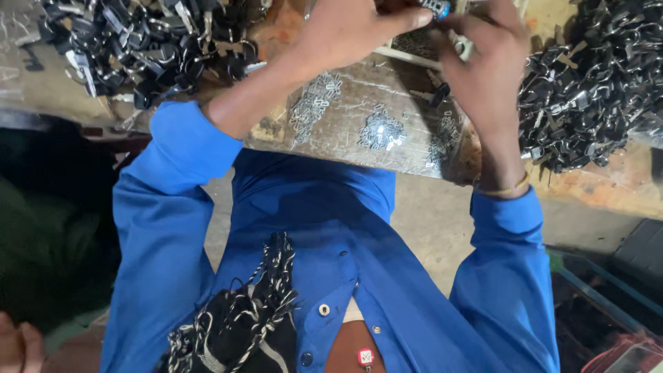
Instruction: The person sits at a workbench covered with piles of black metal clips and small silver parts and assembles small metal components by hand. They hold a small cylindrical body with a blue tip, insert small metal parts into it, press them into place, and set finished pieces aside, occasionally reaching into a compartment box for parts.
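My left hand [349, 31] and my right hand [483, 59] meet at the top edge of the view, above a worn workbench [359, 148]. Between their fingertips sits a small ridged metal part with a blue end [437, 8]; both hands pinch it. My right hand also has a small metal ring [461, 47] against its fingers. Under the hands lie little heaps of small shiny metal clips [382, 131] and a dark screw-like piece [439, 92]. My blue shirt sleeves reach down to the bottom of the frame.
Big piles of black-and-silver metal pieces lie at the bench's left [138, 41] and right [587, 83]. A black-and-white scarf [255, 318] hangs on my chest. Another person's hand [21, 345] shows at the bottom left. A dark crate [608, 311] stands at lower right.
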The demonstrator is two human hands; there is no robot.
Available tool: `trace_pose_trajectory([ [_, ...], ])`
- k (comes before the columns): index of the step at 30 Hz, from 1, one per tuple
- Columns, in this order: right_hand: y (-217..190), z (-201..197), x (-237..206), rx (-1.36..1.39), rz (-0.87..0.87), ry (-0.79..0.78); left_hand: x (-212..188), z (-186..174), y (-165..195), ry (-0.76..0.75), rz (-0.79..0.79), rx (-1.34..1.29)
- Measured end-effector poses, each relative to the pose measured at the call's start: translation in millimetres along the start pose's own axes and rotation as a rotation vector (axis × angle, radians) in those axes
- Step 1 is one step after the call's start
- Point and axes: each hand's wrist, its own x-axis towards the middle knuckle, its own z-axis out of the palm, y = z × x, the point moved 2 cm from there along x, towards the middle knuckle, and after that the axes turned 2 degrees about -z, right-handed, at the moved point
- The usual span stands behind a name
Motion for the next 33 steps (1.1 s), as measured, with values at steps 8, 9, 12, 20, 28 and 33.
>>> trace_pose_trajectory([
  [8,54,4,27,0.11,-0.012,-0.068,20,3,-6,0.021,0.107,-0.498],
  [9,59,5,29,0.119,-0.016,-0.046,24,3,-8,0.019,0.094,-0.491],
  [12,72,11,34,0.126,0.016,0.039,35,4,-15,0.011,0.05,-0.468],
  [20,81,31,30,0.879,0.296,0.042,47,2,-20,0.059,0.005,-0.402],
  [28,56,28,43,0.563,0.191,0.022,43,0,-23,0.097,0.017,-0.341],
  [33,46,27,51,0.356,0.026,0.076,39,-2,-26,0.098,0.035,-0.358],
])
